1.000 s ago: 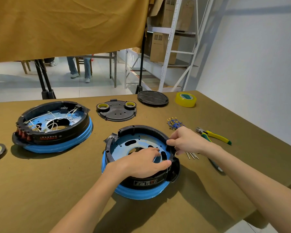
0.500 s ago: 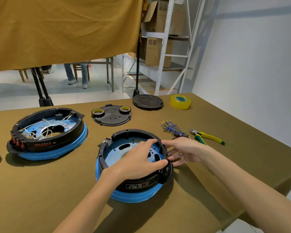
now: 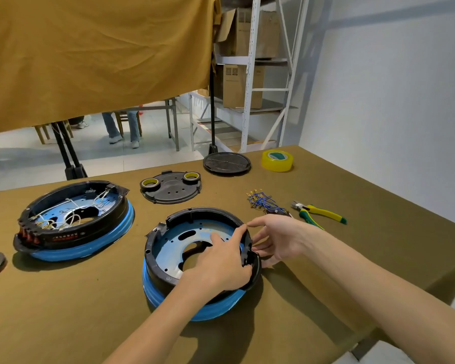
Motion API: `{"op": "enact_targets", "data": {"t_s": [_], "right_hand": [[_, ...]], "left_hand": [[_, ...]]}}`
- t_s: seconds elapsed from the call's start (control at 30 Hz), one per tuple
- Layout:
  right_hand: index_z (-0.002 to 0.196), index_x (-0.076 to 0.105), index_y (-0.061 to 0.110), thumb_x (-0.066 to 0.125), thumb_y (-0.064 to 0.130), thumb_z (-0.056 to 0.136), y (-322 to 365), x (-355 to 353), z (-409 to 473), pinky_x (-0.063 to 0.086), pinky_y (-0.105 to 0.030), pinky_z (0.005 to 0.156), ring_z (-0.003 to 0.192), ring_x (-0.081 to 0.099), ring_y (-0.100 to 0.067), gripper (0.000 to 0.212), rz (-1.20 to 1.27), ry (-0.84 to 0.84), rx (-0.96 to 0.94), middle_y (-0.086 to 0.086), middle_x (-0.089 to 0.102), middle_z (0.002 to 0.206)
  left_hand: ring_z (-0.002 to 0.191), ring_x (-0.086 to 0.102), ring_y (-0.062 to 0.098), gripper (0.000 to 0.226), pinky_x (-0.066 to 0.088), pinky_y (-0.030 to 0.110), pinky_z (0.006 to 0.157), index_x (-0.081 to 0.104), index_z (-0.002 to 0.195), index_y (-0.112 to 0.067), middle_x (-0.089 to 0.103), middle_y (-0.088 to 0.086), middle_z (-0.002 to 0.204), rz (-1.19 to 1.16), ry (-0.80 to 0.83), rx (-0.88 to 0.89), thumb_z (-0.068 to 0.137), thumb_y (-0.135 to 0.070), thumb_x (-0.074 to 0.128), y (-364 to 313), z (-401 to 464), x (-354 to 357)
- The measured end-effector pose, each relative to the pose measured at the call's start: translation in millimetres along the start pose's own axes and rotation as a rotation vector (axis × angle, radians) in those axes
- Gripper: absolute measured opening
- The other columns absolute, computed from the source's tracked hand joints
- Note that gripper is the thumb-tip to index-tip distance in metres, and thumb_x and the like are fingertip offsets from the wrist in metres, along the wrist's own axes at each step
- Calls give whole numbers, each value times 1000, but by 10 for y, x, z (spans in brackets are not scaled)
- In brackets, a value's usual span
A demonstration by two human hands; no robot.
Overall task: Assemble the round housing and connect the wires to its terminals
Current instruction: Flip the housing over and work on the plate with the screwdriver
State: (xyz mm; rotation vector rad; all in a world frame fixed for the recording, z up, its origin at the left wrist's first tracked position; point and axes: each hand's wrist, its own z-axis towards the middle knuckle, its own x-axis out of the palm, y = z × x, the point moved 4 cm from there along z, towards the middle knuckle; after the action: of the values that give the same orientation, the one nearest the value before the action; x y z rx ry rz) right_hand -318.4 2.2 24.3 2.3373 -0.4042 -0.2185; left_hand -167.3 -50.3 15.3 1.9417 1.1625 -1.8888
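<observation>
The round housing, a black ring on a blue base, lies in the middle of the table with its blue inner plate bare of wires. My left hand grips its right rim, thumb inside on the plate and fingers curled over the edge. My right hand is just outside the same rim, with spread, nearly straight fingers touching the black wall. A bundle of blue wires with brass terminals lies on the table beyond my right hand.
A second housing with white wires fitted sits at the left. A black plate carrying two tape rolls, a black lid and yellow tape lie behind. Yellow-green pliers lie right. The table edge runs close at right.
My right hand has come off the table beside the housing and now touches the housing's right rim. My left hand slid from the front rim to the right rim.
</observation>
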Motion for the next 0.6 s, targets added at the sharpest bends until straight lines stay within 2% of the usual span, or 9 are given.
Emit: {"op": "enact_targets", "data": {"t_s": [0.03, 0.1, 0.17, 0.27, 0.4, 0.5, 0.6], "right_hand": [[127, 56, -3, 62, 40, 97, -12, 12, 4, 59, -44, 83, 106, 62, -27, 53, -8, -4, -6, -19, 57, 125], [127, 57, -3, 62, 42, 97, -39, 17, 11, 58, -44, 86, 104, 61, -26, 54, -13, -8, -18, -19, 57, 124], [126, 60, -3, 62, 45, 97, -69, 3, 25, 57, -43, 92, 101, 63, -26, 56, -9, -17, -31, -19, 61, 120], [123, 65, 0, 65, 48, 94, -77, 18, 22, 55, -38, 92, 99, 63, -25, 56, -54, -31, -53, -18, 64, 119], [124, 64, 3, 69, 43, 91, -25, 103, -20, 52, -42, 102, 105, 64, -26, 52, -62, 2, -58, -22, 60, 129], [125, 61, 5, 68, 43, 91, -9, 124, -21, 52, -44, 104, 106, 67, -29, 51, -47, -17, -55, -23, 63, 124], [129, 54, 3, 73, 50, 86, -14, 134, -5, 56, -44, 99, 109, 68, -31, 67, -20, -15, -44, -22, 67, 120]], "left_hand": [[66, 58, 19, 87, 41, 25, 51, -5, 154, -51, 32, 14, 132, -7, -8, 6, 94, -54, 58, 11, -1, -3], [67, 57, 19, 87, 41, 25, 53, -4, 152, -55, 27, 12, 133, -64, 8, 11, 93, -52, 59, 41, -17, 1], [67, 56, 19, 86, 41, 25, 54, -2, 150, -59, 21, 10, 139, -100, 29, 19, 93, -50, 61, 78, -41, -7], [57, 59, 14, 87, 43, 21, 52, -2, 150, -59, 16, 11, 149, -61, 39, 25, 93, -50, 63, 120, -60, -64], [68, 66, 16, 87, 45, 22, 55, -1, 152, -55, 21, 11, 149, -23, 47, 22, 94, -49, 63, 155, -86, -102], [75, 67, 16, 86, 49, 22, 60, 2, 153, -56, 25, 10, 144, -62, 50, 38, 94, -48, 64, 175, -118, -122], [87, 68, 18, 86, 52, 23, 68, 3, 153, -57, 26, 8, 144, -106, 49, 49, 93, -49, 64, 189, -143, -188]]}}
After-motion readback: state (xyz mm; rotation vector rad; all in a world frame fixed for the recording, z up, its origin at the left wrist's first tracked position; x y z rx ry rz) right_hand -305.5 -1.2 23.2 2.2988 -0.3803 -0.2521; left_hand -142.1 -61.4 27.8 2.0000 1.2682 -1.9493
